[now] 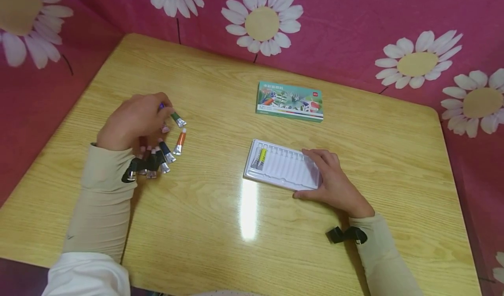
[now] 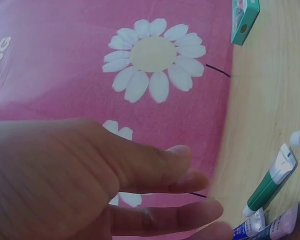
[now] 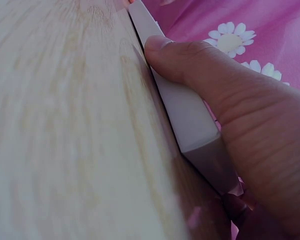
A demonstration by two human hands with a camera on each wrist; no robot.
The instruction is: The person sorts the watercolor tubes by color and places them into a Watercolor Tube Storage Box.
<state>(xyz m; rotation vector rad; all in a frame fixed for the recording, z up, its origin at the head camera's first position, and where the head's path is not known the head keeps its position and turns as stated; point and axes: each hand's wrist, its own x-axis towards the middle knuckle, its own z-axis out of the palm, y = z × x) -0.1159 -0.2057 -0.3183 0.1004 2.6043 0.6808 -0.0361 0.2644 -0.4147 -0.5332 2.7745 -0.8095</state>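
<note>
My right hand (image 1: pixel 334 184) grips the right end of a white plastic tray (image 1: pixel 281 183), thumb along its near side and fingers at its far side; the right wrist view shows the thumb (image 3: pixel 162 52) against the tray wall. Two paint tubes lie in the tray's left slots, a yellow one (image 1: pixel 262 156) and a whitish one (image 1: pixel 256 156). My left hand (image 1: pixel 135 118) hovers over loose paint tubes, its fingers extended with nothing visible between them. By its fingertips lies a green tube (image 2: pixel 265 190), beside a blue tube (image 2: pixel 250 226) and a purplish tube (image 2: pixel 284 222).
An orange tube (image 1: pixel 180 142) and a dark tube (image 1: pixel 166 150) lie right of the left wrist, with several more partly hidden under it. A green paint box (image 1: pixel 289 101) lies behind the tray. Pink flowered cloth (image 1: pixel 338 20) borders the wooden table (image 1: pixel 212 226).
</note>
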